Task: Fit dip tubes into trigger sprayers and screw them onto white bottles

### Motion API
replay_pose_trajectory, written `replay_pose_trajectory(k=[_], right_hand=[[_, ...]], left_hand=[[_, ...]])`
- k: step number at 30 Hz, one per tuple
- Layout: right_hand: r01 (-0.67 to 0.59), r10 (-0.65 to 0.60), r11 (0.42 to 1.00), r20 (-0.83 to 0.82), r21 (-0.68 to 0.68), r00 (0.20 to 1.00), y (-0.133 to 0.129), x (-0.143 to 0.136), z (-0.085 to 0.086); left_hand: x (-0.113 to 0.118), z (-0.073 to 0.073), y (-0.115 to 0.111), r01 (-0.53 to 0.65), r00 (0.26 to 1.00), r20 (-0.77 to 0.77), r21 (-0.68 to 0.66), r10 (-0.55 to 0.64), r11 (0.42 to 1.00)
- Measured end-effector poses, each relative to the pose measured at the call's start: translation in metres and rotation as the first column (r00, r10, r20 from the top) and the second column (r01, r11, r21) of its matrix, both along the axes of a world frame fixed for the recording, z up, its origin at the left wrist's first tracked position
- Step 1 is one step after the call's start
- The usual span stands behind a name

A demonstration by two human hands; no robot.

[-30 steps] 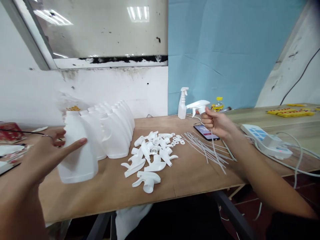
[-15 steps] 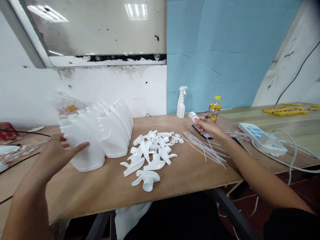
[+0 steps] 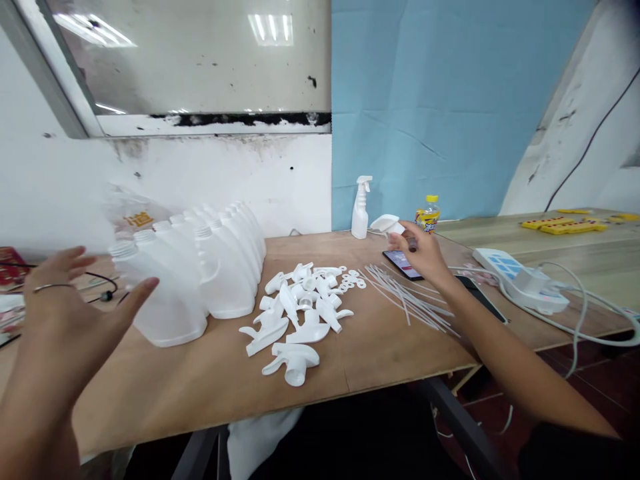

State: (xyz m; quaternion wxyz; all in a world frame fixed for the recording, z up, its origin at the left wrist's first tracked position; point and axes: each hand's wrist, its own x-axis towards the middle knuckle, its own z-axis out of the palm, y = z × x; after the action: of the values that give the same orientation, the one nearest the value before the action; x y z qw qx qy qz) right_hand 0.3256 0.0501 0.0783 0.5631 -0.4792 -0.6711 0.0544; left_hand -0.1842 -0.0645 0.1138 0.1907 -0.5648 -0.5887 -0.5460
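Note:
My left hand (image 3: 75,307) is raised with its fingers spread, just left of the rows of white bottles (image 3: 167,293), and holds nothing. My right hand (image 3: 417,247) grips a white spray head (image 3: 386,224) above a phone (image 3: 404,265). Several loose white spray heads (image 3: 295,300) lie in a pile at the middle of the table. Small white rings (image 3: 353,280) and thin white tubes (image 3: 410,300) lie to the right of the pile. An assembled spray bottle (image 3: 360,210) stands upright near the wall.
A yellow-capped drink bottle (image 3: 429,213) stands behind my right hand. Farther right are a dark phone (image 3: 483,298), a power strip (image 3: 520,280) with cables, and yellow items (image 3: 570,225). A plastic bag (image 3: 135,213) sits behind the white bottles.
My left hand has moved left, away from the front bottle, and opened wider. In my right hand the spray head has turned, so its broad side now shows.

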Motion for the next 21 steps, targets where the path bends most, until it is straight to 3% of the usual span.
replay_pose_trajectory(k=[1,3,5,7,9,11,15,19,21], right_hand=[[-0.063,0.063,0.998,0.002,-0.001,0.998,-0.015,-0.009,0.003],[-0.162,0.162,0.986,-0.011,-0.038,0.987,-0.047,-0.032,0.007],[-0.283,0.281,0.948,-0.032,-0.145,0.959,-0.075,-0.056,0.003],[-0.425,0.413,0.878,-0.1,-0.22,0.905,-0.095,-0.079,-0.005],[-0.538,0.505,0.799,-0.186,-0.268,0.843,-0.105,-0.098,-0.016],[-0.617,0.568,0.734,-0.241,-0.283,0.787,-0.108,-0.11,-0.026],[-0.755,0.66,0.613,-0.375,-0.232,0.651,-0.104,-0.114,-0.035],[-0.792,0.635,0.601,-0.54,-0.104,0.553,-0.101,-0.104,-0.035],[-0.787,0.621,0.615,-0.586,-0.048,0.521,-0.101,-0.099,-0.034]], left_hand=[[0.016,0.0,-0.007,0.069,0.997,0.013,0.063,-0.07,0.996],[0.057,-0.003,-0.019,0.341,0.93,0.112,0.09,-0.349,0.936],[0.104,-0.013,-0.024,0.615,0.76,0.26,0.006,-0.595,0.788],[0.148,-0.028,-0.022,0.803,0.575,0.41,-0.116,-0.708,0.585],[0.18,-0.044,-0.016,0.866,0.49,0.514,-0.192,-0.704,0.463],[0.2,-0.057,-0.009,0.921,0.375,0.613,-0.159,-0.695,0.356],[0.205,-0.067,-0.005,0.99,0.075,0.812,0.008,-0.579,0.14],[0.194,-0.064,-0.006,0.975,-0.198,0.91,0.219,-0.363,0.019],[0.191,-0.062,-0.006,0.961,-0.272,0.926,0.277,-0.261,-0.015]])
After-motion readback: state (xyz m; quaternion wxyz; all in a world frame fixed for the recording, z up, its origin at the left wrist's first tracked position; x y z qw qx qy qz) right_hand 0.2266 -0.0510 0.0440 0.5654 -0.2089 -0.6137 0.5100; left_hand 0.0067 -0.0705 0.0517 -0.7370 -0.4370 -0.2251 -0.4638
